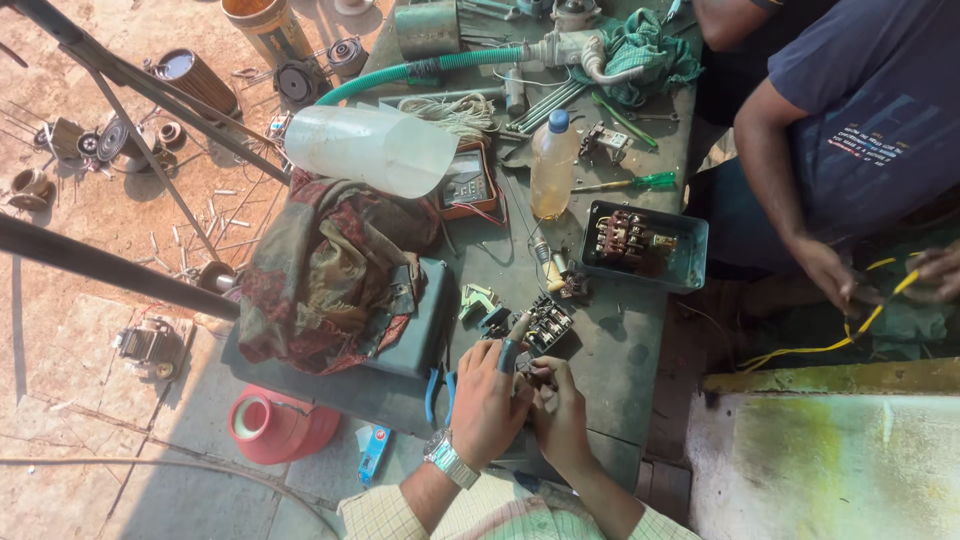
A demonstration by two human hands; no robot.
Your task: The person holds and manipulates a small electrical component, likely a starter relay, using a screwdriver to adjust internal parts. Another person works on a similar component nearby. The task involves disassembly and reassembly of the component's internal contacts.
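Note:
My left hand (487, 402), with a metal wristwatch, grips a screwdriver (511, 347) with a blue-grey handle. Its shaft points up toward a black electrical switch block (548, 322) on the green workbench (610, 350). My right hand (560, 418) sits right beside the left. Its fingers pinch a small dark part (528, 366) at the screwdriver's base; most of that part is hidden. A small green plastic piece (477, 300) lies just above my left hand.
A black tray (690, 262) holds a contactor core. Also on the bench are a bottle of yellowish liquid (553, 165), a multimeter (467, 182), a clear jug (370, 148), a patterned cloth (325, 270) and blue pliers (438, 392). Another person's hands (835, 272) hold yellow wire at right.

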